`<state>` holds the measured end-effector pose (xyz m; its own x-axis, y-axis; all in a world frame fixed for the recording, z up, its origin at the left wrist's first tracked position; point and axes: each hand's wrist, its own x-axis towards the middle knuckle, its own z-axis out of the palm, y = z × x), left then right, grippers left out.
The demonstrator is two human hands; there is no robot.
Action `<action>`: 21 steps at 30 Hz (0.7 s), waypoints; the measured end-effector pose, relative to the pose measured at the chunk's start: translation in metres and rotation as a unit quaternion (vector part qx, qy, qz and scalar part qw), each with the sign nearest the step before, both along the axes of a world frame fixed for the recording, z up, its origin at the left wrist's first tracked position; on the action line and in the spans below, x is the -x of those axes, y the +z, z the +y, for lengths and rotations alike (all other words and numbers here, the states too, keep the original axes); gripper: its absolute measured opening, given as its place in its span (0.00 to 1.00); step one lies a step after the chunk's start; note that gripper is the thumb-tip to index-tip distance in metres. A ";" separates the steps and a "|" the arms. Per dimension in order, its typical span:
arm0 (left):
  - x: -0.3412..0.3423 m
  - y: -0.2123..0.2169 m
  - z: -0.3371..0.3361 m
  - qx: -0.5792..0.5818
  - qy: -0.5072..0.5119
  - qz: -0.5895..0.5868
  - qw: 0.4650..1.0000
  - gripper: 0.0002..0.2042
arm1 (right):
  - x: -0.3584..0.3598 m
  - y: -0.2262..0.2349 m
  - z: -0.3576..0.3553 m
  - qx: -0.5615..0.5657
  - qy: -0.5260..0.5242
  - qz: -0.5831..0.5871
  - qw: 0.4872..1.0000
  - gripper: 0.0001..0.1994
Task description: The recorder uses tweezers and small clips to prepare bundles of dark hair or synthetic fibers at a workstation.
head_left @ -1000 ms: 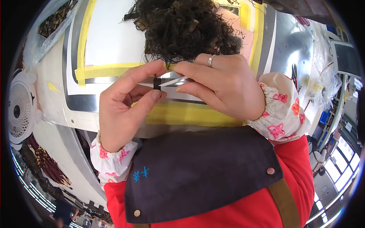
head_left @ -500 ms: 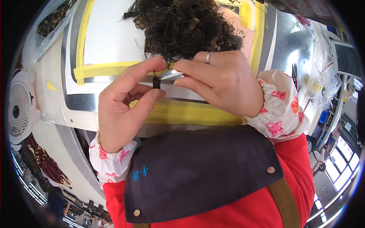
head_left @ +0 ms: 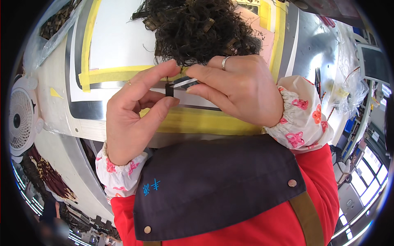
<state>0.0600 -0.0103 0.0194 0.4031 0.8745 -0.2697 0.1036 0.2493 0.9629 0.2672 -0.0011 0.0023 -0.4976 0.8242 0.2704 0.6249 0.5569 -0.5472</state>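
Between the thumb and forefinger of my left hand (head_left: 135,110) a small dark tab (head_left: 169,91) stands upright, and a thin dark strand runs from its top toward the forefinger. My right hand (head_left: 244,90), with a ring on one finger, pinches silver metal tweezers (head_left: 181,83). Their tips point left and meet the upper part of the tab. Just beyond both hands lies a tangled heap of dark curly strands (head_left: 201,35), with small brown tabs mixed into it.
A white sheet edged with yellow tape (head_left: 117,76) covers the work board. To the left are a white fan (head_left: 20,119) and a clear plastic bag (head_left: 49,45) with dark brown pieces. On the right, black-handled tweezers (head_left: 317,78) lie near crumpled clear plastic (head_left: 349,92).
The tweezers have tilted slightly at the tab. Both hands stay nearly in place. At the lower left, a person in the background has shifted.
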 end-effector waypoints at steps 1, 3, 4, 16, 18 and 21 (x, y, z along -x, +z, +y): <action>0.000 0.001 0.000 -0.001 -0.001 0.001 1.000 0.22 | 0.000 0.001 0.000 0.001 0.004 -0.002 1.000 0.10; 0.000 0.001 0.000 0.001 -0.003 0.001 1.000 0.22 | 0.002 0.002 0.000 0.002 0.009 -0.004 1.000 0.10; 0.000 0.000 0.000 0.002 -0.004 0.001 1.000 0.22 | 0.003 0.002 0.000 0.000 0.005 0.002 1.000 0.10; -0.003 -0.002 0.001 -0.002 0.011 0.004 1.000 0.24 | -0.006 -0.002 0.009 -0.133 0.041 -0.026 0.990 0.13; -0.004 0.000 0.000 -0.001 0.009 0.004 1.000 0.25 | -0.007 -0.001 0.010 -0.189 0.031 -0.035 0.981 0.13; -0.004 0.001 0.000 -0.005 0.001 0.005 1.000 0.26 | -0.004 -0.001 0.009 -0.211 0.066 -0.053 0.974 0.13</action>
